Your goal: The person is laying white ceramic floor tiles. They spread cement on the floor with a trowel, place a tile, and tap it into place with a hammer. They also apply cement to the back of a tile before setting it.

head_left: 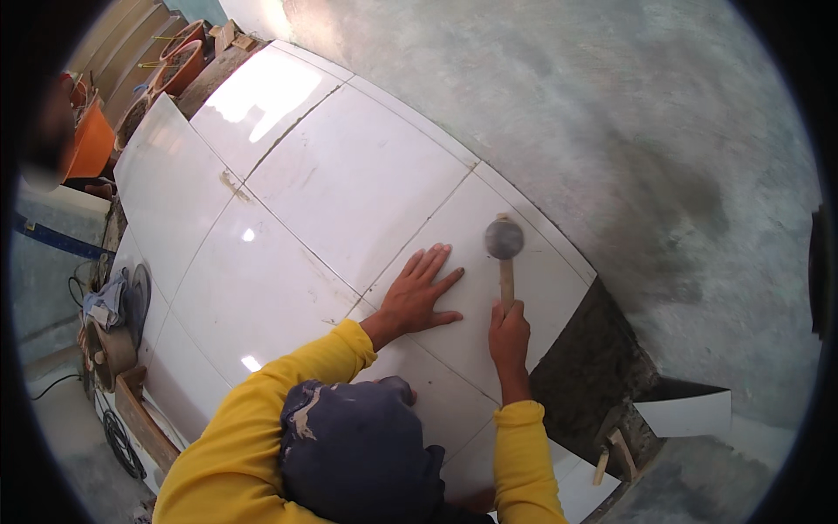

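My left hand [416,295] lies flat on a glossy white floor tile [471,262], its fingers spread and nothing under the palm but the tile. Just right of it, my right hand [509,336] is wrapped round the wooden handle of a mallet [504,238]. The mallet's round dark head is over the same tile, slightly blurred; I cannot tell whether it touches the surface. Yellow sleeves cover both my forearms. Dark blue cloth with a pale stain [358,445] fills the space between my arms and hides part of the tiled floor.
A grey wall [646,105] runs along the right. Dark mortar [589,354] lies beyond the tile edge, near a cut white tile piece [690,412] and wood scraps [620,454]. Orange buckets [92,144] stand far left; a wooden board [144,419] and coiled black cable [120,444] lie at left.
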`<state>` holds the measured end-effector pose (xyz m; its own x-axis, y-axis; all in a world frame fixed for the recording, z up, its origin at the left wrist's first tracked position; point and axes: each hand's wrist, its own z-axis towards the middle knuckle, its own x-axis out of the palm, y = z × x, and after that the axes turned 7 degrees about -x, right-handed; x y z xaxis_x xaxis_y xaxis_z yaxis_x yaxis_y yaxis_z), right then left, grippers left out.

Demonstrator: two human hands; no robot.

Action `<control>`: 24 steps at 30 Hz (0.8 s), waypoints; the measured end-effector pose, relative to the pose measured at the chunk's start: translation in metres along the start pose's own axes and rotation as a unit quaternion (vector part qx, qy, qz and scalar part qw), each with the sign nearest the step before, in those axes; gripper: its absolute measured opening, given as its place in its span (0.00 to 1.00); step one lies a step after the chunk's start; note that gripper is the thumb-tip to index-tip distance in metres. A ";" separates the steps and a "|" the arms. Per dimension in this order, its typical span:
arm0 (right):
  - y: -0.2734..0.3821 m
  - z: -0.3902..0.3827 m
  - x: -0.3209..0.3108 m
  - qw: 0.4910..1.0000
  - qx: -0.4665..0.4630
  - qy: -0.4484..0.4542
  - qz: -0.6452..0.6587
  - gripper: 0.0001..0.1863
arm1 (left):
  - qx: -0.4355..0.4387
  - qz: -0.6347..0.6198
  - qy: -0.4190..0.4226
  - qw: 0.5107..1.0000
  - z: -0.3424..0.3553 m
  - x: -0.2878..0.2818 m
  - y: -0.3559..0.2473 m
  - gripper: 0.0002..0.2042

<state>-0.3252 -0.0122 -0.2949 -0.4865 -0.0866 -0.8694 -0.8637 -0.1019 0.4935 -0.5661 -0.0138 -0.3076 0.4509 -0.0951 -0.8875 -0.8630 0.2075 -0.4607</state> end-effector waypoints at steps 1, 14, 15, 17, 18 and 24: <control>-0.005 -0.005 -0.001 0.998 -0.006 -0.042 0.038 0.17 | -0.001 -0.008 0.003 1.000 -0.002 0.001 -0.002 0.43; 0.004 -0.018 -0.001 0.984 0.056 -0.128 0.108 0.20 | -0.003 -0.015 -0.006 1.000 -0.007 0.001 0.001 0.42; -0.001 -0.018 0.000 0.987 0.072 -0.112 0.094 0.21 | 0.002 -0.016 -0.006 1.000 -0.001 -0.001 -0.003 0.42; -0.001 -0.020 -0.005 0.976 0.110 -0.113 0.152 0.22 | -0.008 -0.017 0.005 1.000 -0.003 -0.003 -0.005 0.42; 0.006 -0.015 -0.010 0.968 0.126 -0.121 0.177 0.23 | -0.007 -0.020 0.006 1.000 -0.001 -0.002 -0.003 0.42; 0.009 -0.020 0.011 0.942 0.175 -0.191 0.215 0.25 | -0.018 0.012 0.011 1.000 0.002 0.002 -0.006 0.43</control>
<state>-0.3355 -0.0336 -0.2998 -0.7549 0.3234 -0.5705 -0.5348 0.1999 0.8210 -0.5590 -0.0131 -0.3066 0.4258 -0.1119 -0.8979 -0.8811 0.1747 -0.4395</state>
